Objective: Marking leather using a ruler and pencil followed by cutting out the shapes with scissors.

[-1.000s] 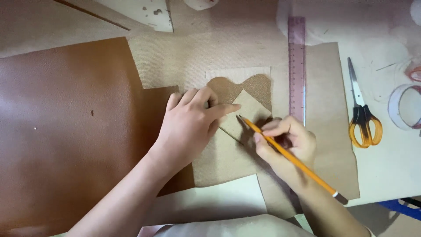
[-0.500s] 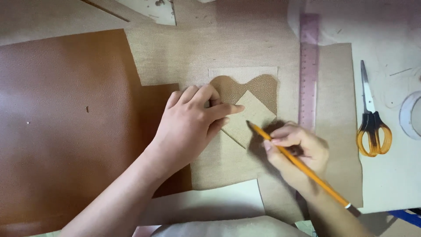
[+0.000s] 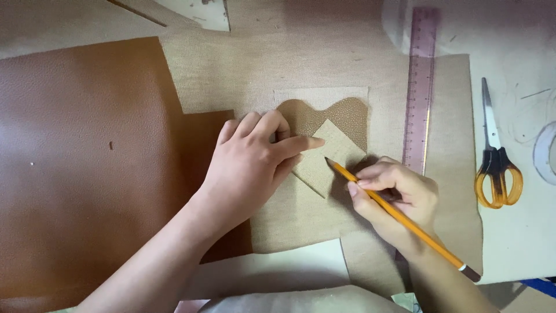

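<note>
The right hand [image 3: 399, 200] grips a yellow pencil [image 3: 399, 217], its tip touching the edge of a small tan template [image 3: 327, 162]. The left hand [image 3: 255, 165] presses flat, fingers spread, on that template over woven beige fabric [image 3: 301, 69]. Farther right lie a purple ruler [image 3: 420, 87] and orange-handled scissors [image 3: 495, 156].

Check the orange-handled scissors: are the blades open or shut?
Shut. The scissors lie flat on the white table beside the ruler, blades together in one narrow point, untouched by either hand.
</note>
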